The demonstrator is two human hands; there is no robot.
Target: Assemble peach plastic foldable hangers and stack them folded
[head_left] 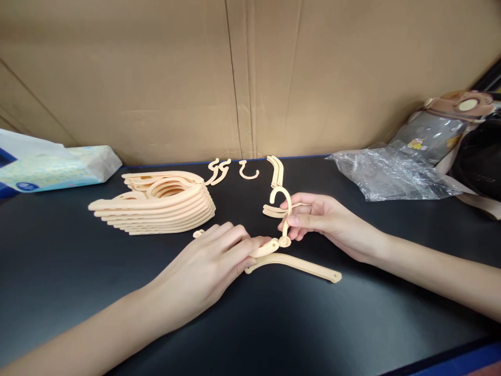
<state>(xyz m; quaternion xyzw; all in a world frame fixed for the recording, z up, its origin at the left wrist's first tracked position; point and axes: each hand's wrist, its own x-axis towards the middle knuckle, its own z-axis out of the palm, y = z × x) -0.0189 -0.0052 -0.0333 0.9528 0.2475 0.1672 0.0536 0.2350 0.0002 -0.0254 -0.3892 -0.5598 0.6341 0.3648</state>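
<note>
My right hand (317,219) pinches a cream plastic hanger hook (288,201) by its stem, with the curve upward and the round base low. My left hand (219,256) is closed on a cream hanger arm (266,248), most of it hidden under my fingers. The holed end of that arm is right beside the hook's base; whether they touch I cannot tell. Just below lies a loose hanger arm (299,263) on the black table, its left end by my left fingertips. Another small cream piece (198,233) shows past my left knuckles.
A stack of folded cream hangers (156,206) sits at the left. Loose hooks (248,171) and more hanger arms (276,171) lie toward the cardboard wall (176,78). A tissue pack (62,167) is far left; a clear plastic bag (391,172) and a bottle (434,130) are right.
</note>
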